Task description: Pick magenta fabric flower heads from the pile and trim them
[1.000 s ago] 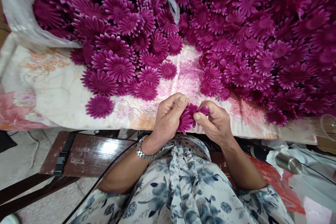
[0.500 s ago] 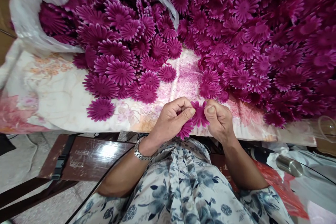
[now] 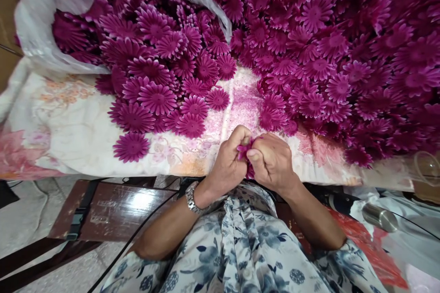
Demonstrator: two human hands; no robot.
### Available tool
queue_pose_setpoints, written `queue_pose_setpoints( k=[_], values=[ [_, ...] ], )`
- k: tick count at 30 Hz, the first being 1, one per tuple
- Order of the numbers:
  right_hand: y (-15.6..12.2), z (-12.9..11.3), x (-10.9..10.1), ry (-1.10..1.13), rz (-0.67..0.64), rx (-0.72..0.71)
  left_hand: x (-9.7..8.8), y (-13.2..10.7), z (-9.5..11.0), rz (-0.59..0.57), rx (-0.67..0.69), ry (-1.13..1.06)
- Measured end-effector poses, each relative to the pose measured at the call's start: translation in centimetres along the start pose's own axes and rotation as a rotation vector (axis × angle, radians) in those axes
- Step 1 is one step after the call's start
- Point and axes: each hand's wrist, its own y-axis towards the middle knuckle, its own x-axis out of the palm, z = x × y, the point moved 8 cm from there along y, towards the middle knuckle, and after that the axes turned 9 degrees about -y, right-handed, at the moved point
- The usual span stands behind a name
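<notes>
Close together at the table's front edge, my left hand [image 3: 231, 161] and my right hand [image 3: 271, 159] are both closed on purple petal pieces of an artificial flower [image 3: 243, 150]. Only a few petals show between the fingers; the rest is covered by my right hand. Some purple also peeks out below, between the two hands. A single flower piece [image 3: 131, 147] lies flat on the cloth to the left. Beyond my hands, loose flower pieces [image 3: 158, 98] spread out on the left, and a large heap of flower pieces [image 3: 316, 66] rises on the right.
A white plastic bag [image 3: 37, 32] lies open at the back left, full of flower pieces. The floral tablecloth [image 3: 75, 132] carries purple dust in the middle. A clear cup [image 3: 427, 168] is at the right edge. A brown bench [image 3: 117, 210] and a metal flask [image 3: 380, 218] are below table level.
My right hand has moved left against my left hand. The flower piece stretched flat between them is now bunched and mostly covered by the fingers.
</notes>
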Motion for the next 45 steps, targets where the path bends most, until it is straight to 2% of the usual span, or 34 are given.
queue_pose_setpoints(
  k=[3,7,10,13,15,17,20,23,25,28,33,45],
  values=[
    [0.1,0.4,-0.4,-0.067,0.032,0.039,0.3,-0.1,0.3,-0.013,0.017,0.025],
    [0.3,-0.1,-0.6,-0.097,0.009,-0.032,0.3,0.0,0.7,-0.001,0.025,0.054],
    [0.5,0.2,-1.0,-0.149,0.017,-0.020,0.4,0.2,1.0,-0.024,0.029,0.117],
    [0.5,0.3,-0.7,-0.108,-0.039,-0.061,0.7,0.3,1.1,-0.058,0.041,0.128],
    [0.5,0.8,-0.9,-0.088,-0.041,-0.039,0.8,0.3,0.9,-0.075,0.032,0.135],
    [0.5,1.6,-0.9,-0.043,-0.068,0.030,0.6,0.4,0.7,-0.068,0.010,0.131],
    [0.1,3.4,-0.5,0.197,-0.174,0.199,-0.1,0.5,0.6,-0.010,-0.001,0.107],
    [-0.9,5.7,-0.9,0.464,-0.109,0.453,-1.0,0.7,1.0,0.073,0.041,0.163],
    [-1.5,6.2,-0.8,0.571,-0.089,0.515,-1.4,0.7,1.3,0.127,0.090,0.196],
    [-1.9,5.6,0.1,0.651,-0.171,0.504,-1.5,0.4,1.6,0.176,0.163,0.256],
    [-2.2,5.0,1.0,0.591,-0.230,0.531,-1.1,0.0,1.9,0.183,0.230,0.362],
    [-1.9,4.4,-0.1,0.458,-0.108,0.362,-1.6,-0.2,0.3,0.162,0.063,0.220]
  ],
)
